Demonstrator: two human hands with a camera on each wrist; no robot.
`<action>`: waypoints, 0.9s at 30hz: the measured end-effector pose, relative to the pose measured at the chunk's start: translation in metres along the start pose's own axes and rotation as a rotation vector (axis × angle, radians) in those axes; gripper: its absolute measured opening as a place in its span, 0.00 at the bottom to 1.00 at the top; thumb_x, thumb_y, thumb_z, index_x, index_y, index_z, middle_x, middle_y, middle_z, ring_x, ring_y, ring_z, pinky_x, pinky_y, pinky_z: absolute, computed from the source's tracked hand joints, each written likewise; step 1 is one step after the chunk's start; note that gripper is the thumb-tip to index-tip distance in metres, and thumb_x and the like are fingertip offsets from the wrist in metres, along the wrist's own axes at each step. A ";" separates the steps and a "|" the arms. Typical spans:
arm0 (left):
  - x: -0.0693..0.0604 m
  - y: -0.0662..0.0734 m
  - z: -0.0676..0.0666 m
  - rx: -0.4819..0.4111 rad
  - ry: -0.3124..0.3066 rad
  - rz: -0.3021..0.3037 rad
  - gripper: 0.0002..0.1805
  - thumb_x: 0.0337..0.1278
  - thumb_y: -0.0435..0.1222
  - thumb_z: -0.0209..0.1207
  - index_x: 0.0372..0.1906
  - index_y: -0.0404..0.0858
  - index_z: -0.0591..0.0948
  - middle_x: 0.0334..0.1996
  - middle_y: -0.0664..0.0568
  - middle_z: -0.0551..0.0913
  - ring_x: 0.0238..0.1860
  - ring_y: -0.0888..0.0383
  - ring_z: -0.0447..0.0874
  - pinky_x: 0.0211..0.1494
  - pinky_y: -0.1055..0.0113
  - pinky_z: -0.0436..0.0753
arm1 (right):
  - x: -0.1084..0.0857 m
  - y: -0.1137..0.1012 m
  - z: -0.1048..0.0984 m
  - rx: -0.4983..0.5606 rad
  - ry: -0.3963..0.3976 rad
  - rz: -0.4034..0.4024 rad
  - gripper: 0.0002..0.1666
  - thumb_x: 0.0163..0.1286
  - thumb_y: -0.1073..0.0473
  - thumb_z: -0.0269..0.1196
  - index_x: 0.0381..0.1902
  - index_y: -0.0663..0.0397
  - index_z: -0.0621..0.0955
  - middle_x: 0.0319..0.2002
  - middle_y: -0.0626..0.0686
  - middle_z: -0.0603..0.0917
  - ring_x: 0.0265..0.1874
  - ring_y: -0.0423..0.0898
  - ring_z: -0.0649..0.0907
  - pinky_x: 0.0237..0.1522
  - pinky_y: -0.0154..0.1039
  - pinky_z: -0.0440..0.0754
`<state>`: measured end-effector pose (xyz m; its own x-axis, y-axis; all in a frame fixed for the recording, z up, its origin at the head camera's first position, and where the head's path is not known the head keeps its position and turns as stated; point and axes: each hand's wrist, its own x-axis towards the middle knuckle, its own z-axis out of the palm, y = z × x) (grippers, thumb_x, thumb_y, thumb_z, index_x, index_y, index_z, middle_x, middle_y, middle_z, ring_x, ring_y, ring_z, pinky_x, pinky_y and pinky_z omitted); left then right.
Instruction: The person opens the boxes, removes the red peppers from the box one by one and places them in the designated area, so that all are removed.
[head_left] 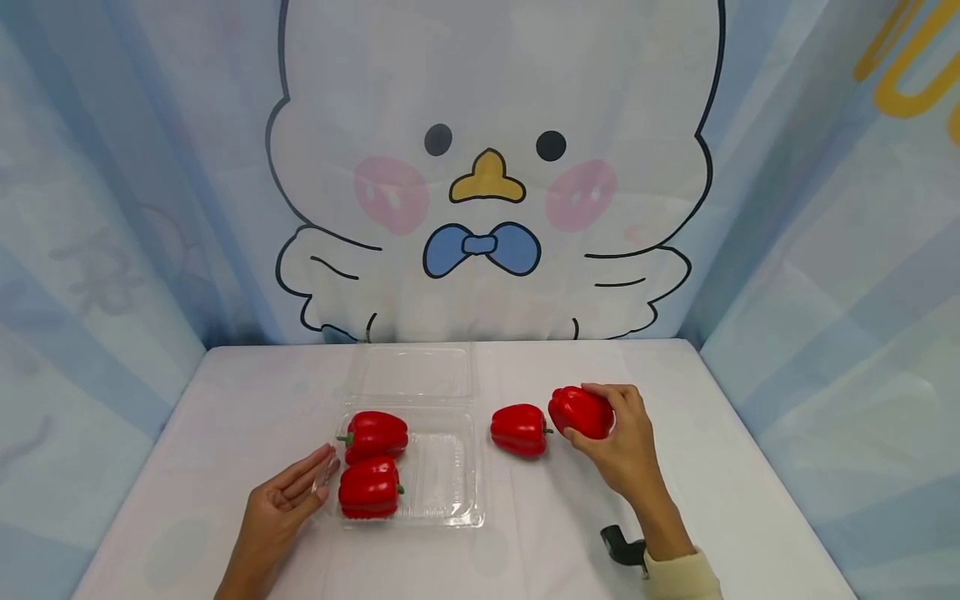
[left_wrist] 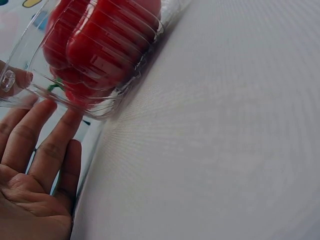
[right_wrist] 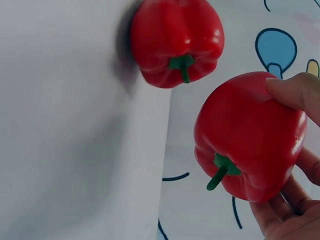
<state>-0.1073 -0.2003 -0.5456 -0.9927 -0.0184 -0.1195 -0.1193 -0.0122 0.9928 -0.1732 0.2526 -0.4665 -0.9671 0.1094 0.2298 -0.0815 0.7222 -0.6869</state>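
My right hand (head_left: 628,446) grips a red bell pepper (head_left: 576,412) between thumb and fingers, raised above the table. In the right wrist view the green stem of this held pepper (right_wrist: 247,135) points down and left. Another red bell pepper (head_left: 519,431) lies on the table just to its left. A clear plastic clamshell container (head_left: 442,479) lies with its lid flipped back. Two red peppers, an upper one (head_left: 378,435) and a lower one (head_left: 369,490), fill its left half. My left hand (head_left: 281,504) pinches the container's left edge, fingers extended along it.
The container's lid (head_left: 412,373) stretches toward the back edge of the white table (head_left: 195,467). A curtain with a cartoon bird (head_left: 487,100) hangs behind, and side curtains flank the table. A black object (head_left: 624,546) sits by the right wrist.
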 end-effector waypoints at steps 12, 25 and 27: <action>0.001 0.002 0.002 0.009 0.015 -0.026 0.36 0.70 0.36 0.68 0.79 0.33 0.69 0.69 0.66 0.81 0.61 0.77 0.83 0.59 0.77 0.85 | 0.002 0.023 -0.003 -0.078 -0.030 0.056 0.48 0.54 0.64 0.82 0.72 0.52 0.75 0.68 0.62 0.72 0.71 0.65 0.72 0.59 0.67 0.87; 0.003 0.001 0.001 0.006 0.029 -0.054 0.37 0.70 0.37 0.68 0.79 0.34 0.70 0.68 0.68 0.81 0.60 0.78 0.83 0.58 0.77 0.86 | 0.006 0.041 -0.003 -0.126 -0.092 0.101 0.47 0.57 0.65 0.81 0.73 0.53 0.74 0.69 0.63 0.70 0.73 0.66 0.70 0.64 0.67 0.84; 0.003 0.001 0.001 0.009 0.028 -0.054 0.37 0.71 0.38 0.68 0.79 0.35 0.70 0.69 0.66 0.80 0.60 0.78 0.83 0.58 0.77 0.85 | 0.007 0.043 -0.003 -0.129 -0.100 0.099 0.46 0.58 0.65 0.80 0.73 0.53 0.74 0.69 0.64 0.71 0.72 0.66 0.70 0.64 0.67 0.84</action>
<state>-0.1109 -0.1992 -0.5447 -0.9839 -0.0461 -0.1727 -0.1727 -0.0047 0.9850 -0.1823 0.2866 -0.4923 -0.9884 0.1206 0.0919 0.0404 0.7937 -0.6070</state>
